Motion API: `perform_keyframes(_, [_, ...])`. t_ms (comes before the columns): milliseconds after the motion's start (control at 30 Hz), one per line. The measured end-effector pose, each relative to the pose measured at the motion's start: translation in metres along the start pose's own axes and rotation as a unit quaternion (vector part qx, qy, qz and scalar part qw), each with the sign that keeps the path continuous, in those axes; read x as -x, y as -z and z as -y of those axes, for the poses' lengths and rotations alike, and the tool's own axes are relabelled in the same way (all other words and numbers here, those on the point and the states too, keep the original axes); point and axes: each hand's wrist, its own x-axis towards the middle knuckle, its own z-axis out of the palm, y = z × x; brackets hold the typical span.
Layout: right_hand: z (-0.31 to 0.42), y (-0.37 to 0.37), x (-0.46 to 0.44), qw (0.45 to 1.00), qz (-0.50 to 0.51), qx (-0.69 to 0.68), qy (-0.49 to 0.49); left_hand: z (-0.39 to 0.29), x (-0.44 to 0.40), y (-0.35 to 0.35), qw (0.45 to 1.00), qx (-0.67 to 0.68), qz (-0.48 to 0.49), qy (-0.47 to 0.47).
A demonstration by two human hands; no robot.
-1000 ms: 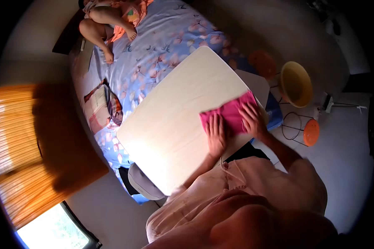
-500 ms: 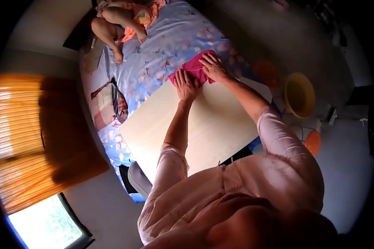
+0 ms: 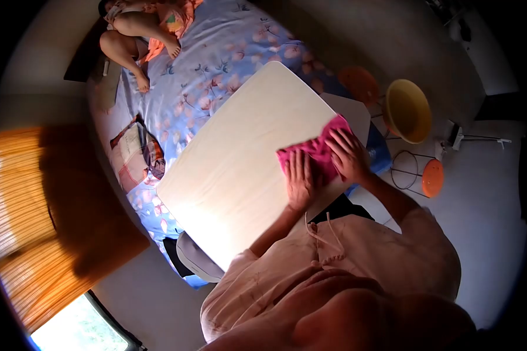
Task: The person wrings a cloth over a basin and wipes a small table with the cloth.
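A crumpled magenta cloth (image 3: pixel 315 151) lies on the pale, smooth tabletop (image 3: pixel 228 158), near its right-hand edge. Flat on the left part of the cloth rests my left hand (image 3: pixel 300 182), its fingers stretched out. My right hand (image 3: pixel 349 157) presses on the right part, fingers extended and slightly spread. Both palms hide some of the fabric, and neither hand is seen gripping it. The tabletop stands against the bed, its far corner overlapping the floral bedsheet (image 3: pixel 187 99).
A person (image 3: pixel 132 35) with bent legs is on the bed's far end. Folded fabric (image 3: pixel 132 161) lies at the bed's left side. To the right stand a yellow basin (image 3: pixel 413 114) and orange stools (image 3: pixel 432 178). A grey chair back (image 3: pixel 196 257) touches the table's near left.
Both hands and the cloth have come from the tabletop's far edge back toward my body and to the right. My arms are more bent, and the far corner is now uncovered.
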Motion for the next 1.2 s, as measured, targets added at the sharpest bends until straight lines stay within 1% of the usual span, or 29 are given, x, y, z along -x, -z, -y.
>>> perform_keyframes(33, [-0.007,-0.022,-0.035,1.000,-0.011,0.001,0.017,0.023,-0.022,0.002,0.999,-0.030,-0.018,-0.001])
perform_keyframes(67, [-0.007,-0.040,-0.114,0.999,-0.013,-0.025,0.019,0.063,-0.073,0.008,0.995,-0.073,-0.067,0.012])
perform_keyframes(100, [-0.011,-0.053,-0.115,0.999,-0.038,-0.013,0.023,0.065,-0.075,0.008,0.994,-0.074,-0.078,0.012])
perform_keyframes(133, [-0.014,-0.065,-0.152,0.997,-0.053,-0.014,0.046,0.091,-0.099,0.009,0.990,-0.113,-0.083,0.032])
perform_keyframes(167, [-0.022,-0.094,-0.209,0.996,-0.075,0.003,0.052,0.141,-0.139,0.007,0.980,-0.164,-0.110,0.012])
perform_keyframes(200, [-0.025,-0.100,-0.212,0.995,-0.083,-0.006,0.058,0.144,-0.141,0.007,0.981,-0.162,-0.107,0.024])
perform_keyframes(233, [-0.025,-0.104,-0.231,0.996,-0.080,0.002,0.044,0.152,-0.158,0.013,0.982,-0.161,-0.084,0.050])
perform_keyframes(300, [-0.028,-0.107,-0.248,0.994,-0.090,0.006,0.058,0.160,-0.177,0.018,0.984,-0.158,-0.069,0.053])
perform_keyframes(367, [-0.036,-0.105,-0.232,0.995,-0.068,-0.017,0.066,0.150,-0.158,0.003,0.983,-0.158,-0.096,0.012])
perform_keyframes(400, [-0.035,-0.095,-0.211,0.997,-0.057,-0.021,0.056,0.147,-0.157,0.004,0.982,-0.163,-0.097,0.005])
perform_keyframes(433, [-0.035,-0.084,-0.188,0.998,-0.045,-0.023,0.045,0.131,-0.143,-0.001,0.984,-0.148,-0.099,-0.010])
perform_keyframes(500, [-0.038,-0.056,-0.123,0.999,-0.009,-0.047,0.021,0.080,-0.104,0.000,0.995,-0.091,-0.048,-0.006])
perform_keyframes(533, [-0.033,-0.033,-0.088,0.999,-0.004,-0.035,0.017,0.058,-0.078,-0.007,0.997,-0.065,-0.034,-0.023])
perform_keyframes(567, [-0.024,-0.010,-0.051,1.000,0.002,-0.024,0.011,0.033,-0.052,-0.011,0.999,-0.047,0.006,-0.018])
perform_keyframes(600, [-0.017,0.006,-0.013,1.000,0.015,-0.016,-0.006,0.016,-0.025,-0.021,0.998,-0.041,0.007,-0.039])
perform_keyframes(633, [-0.011,0.018,0.022,0.999,0.031,-0.007,-0.021,0.006,0.007,-0.039,0.996,-0.057,0.036,-0.058])
perform_keyframes(667, [0.000,0.029,0.057,0.997,0.055,0.004,-0.046,-0.026,0.021,-0.025,0.998,0.018,0.054,-0.030])
perform_keyframes(700, [0.012,0.043,0.077,0.994,0.081,0.015,-0.069,-0.044,0.030,-0.014,0.996,0.035,0.074,-0.030])
perform_keyframes(767, [0.029,0.052,0.098,0.991,0.094,0.005,-0.090,-0.052,0.043,-0.013,0.996,0.067,0.056,-0.031])
perform_keyframes(833, [0.026,0.042,0.096,0.992,0.080,0.010,-0.097,-0.032,0.038,-0.017,0.994,0.048,0.075,-0.061])
perform_keyframes(900, [0.016,0.027,0.062,0.995,0.049,0.050,-0.073,-0.007,0.009,-0.013,0.995,0.004,0.073,-0.064])
perform_keyframes(967, [0.001,0.000,0.012,0.998,-0.019,0.058,-0.029,0.029,-0.031,-0.013,0.998,-0.019,0.002,-0.060])
perform_keyframes(1033, [-0.003,-0.024,-0.049,0.997,-0.064,0.036,-0.022,0.058,-0.075,0.004,0.998,-0.052,-0.024,-0.018])
perform_keyframes(1100, [-0.013,-0.059,-0.108,0.996,-0.081,0.018,-0.016,0.103,-0.111,0.001,0.993,-0.106,-0.057,0.002])
perform_keyframes(1200, [-0.020,-0.102,-0.193,0.997,-0.059,0.045,-0.006,0.146,-0.159,0.017,0.986,-0.143,-0.036,0.083])
